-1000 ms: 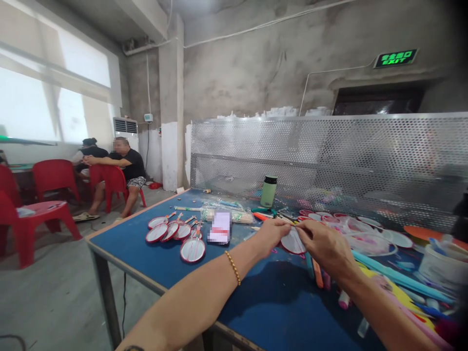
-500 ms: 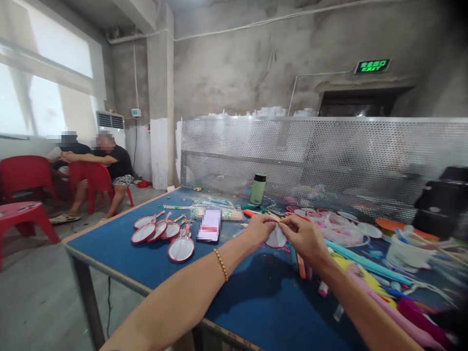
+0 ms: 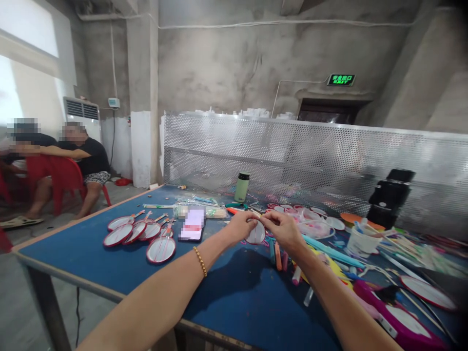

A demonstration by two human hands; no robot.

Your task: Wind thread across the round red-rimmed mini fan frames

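Observation:
A small round white fan (image 3: 255, 235) is held up over the table between my two hands. My left hand (image 3: 242, 227) is closed, its fingers pinching the fan's upper left edge. Opposite it, my right hand (image 3: 281, 228) pinches near the top right of the same fan. The fingertips hide the fan's upper edge, and anything small between them cannot be made out. On the left of the table lie several similar fans with red rims; the nearest is a white fan (image 3: 161, 250). A phone (image 3: 192, 225) with a lit screen lies between those fans and my left hand.
Behind my hands stands a green tumbler (image 3: 242, 187). Coloured sticks and pens (image 3: 279, 257) lie below my right forearm. A white tub (image 3: 362, 243) holding tools and a magenta case (image 3: 409, 319) are on the right. A perforated metal panel (image 3: 226, 146) borders the table's back. Two people sit at left.
My view has turned to the right, so the table and hands appear further left. Both hands remain pinched at the fan, with only slight finger movement.

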